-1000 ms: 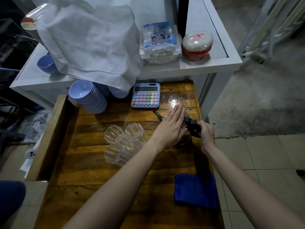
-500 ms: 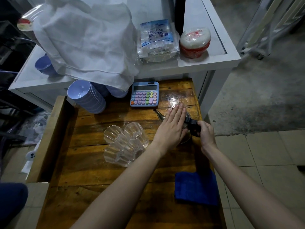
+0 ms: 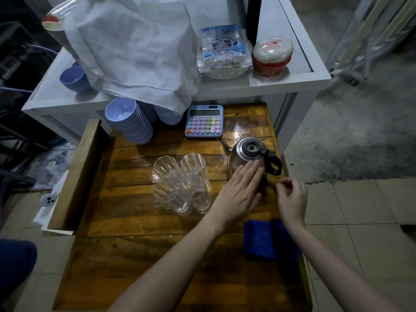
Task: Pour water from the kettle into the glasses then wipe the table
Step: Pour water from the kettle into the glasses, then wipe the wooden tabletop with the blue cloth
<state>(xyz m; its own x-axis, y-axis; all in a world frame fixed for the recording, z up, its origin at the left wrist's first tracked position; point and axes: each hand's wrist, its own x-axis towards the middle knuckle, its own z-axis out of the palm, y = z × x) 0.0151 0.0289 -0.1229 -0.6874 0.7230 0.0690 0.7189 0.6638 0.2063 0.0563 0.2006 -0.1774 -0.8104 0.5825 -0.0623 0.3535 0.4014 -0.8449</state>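
Note:
A glass kettle (image 3: 248, 152) with a steel lid, a thin spout and a black handle stands upright on the wooden table (image 3: 135, 233), at its right side. Several clear ribbed glasses (image 3: 181, 183) are clustered just left of it. My left hand (image 3: 239, 193) lies flat with fingers together, its fingertips touching the kettle's near side. My right hand (image 3: 292, 199) hovers loosely curled just below the black handle, holding nothing. A folded blue cloth (image 3: 266, 240) lies at the table's right edge, near my right wrist.
A pastel calculator (image 3: 204, 120) lies behind the kettle. Stacks of blue bowls (image 3: 129, 122) sit at the back left. A white counter (image 3: 292, 79) behind holds a white cloth, a plastic packet and a wrapped red bowl. The table shines wet near the kettle.
My right hand has let go of the kettle's handle and pulled back toward me. My left hand has slid off the lid to the kettle's near side.

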